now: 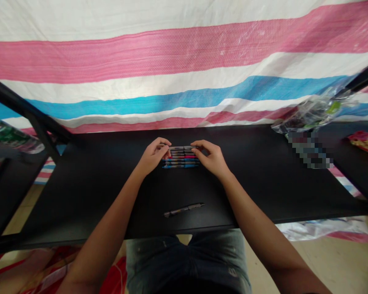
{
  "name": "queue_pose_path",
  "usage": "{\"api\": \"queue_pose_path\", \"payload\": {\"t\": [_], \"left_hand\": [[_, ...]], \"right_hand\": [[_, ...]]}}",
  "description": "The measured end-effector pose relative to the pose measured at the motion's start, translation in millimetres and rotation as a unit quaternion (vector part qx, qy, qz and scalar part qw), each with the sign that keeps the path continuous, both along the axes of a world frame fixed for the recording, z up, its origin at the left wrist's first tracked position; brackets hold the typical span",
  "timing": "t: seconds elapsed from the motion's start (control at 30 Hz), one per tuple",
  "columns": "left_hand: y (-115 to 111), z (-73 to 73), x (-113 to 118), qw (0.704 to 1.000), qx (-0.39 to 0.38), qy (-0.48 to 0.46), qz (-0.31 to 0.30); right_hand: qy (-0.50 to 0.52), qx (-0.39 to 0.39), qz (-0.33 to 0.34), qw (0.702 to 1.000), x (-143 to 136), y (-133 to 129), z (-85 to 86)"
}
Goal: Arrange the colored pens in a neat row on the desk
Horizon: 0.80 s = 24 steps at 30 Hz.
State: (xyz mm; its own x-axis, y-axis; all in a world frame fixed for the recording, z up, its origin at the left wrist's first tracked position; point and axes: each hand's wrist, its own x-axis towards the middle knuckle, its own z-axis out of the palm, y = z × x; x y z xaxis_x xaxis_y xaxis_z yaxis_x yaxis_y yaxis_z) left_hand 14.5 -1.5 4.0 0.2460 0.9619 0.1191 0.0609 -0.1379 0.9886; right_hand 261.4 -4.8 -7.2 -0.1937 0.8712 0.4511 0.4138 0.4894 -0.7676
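Several pens point(181, 157) lie side by side in a tight row on the black table point(95, 183), black ones at the back, then pink and blue ones toward me. My left hand point(153, 157) pinches the left end of the farthest black pen. My right hand point(211, 157) holds the right end of the same pen, fingers curled over the row's right ends. One more dark pen point(184, 210) lies alone nearer to me, close to the table's front edge, untouched.
A clear plastic bag point(313, 112) with dark items sits at the table's back right. A red packet point(366, 143) lies at the far right. A striped pink, white and blue tarp point(184, 61) hangs behind. A black frame bar point(24, 108) slants at the left.
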Motion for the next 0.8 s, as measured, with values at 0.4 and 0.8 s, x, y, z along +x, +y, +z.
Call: {"api": "queue_pose_path", "payload": {"t": [0.4, 0.8], "left_hand": [[-2, 9.1, -20, 0.947, 0.146, 0.267, -0.100], [-4, -1.7, -15, 0.938, 0.103, 0.281, -0.175]], "right_hand": [[-0.088, -0.193, 0.116, 0.970, 17, 2, 6.7], [-0.214, -0.189, 0.149, 0.947, 11, 0, 5.9]]}}
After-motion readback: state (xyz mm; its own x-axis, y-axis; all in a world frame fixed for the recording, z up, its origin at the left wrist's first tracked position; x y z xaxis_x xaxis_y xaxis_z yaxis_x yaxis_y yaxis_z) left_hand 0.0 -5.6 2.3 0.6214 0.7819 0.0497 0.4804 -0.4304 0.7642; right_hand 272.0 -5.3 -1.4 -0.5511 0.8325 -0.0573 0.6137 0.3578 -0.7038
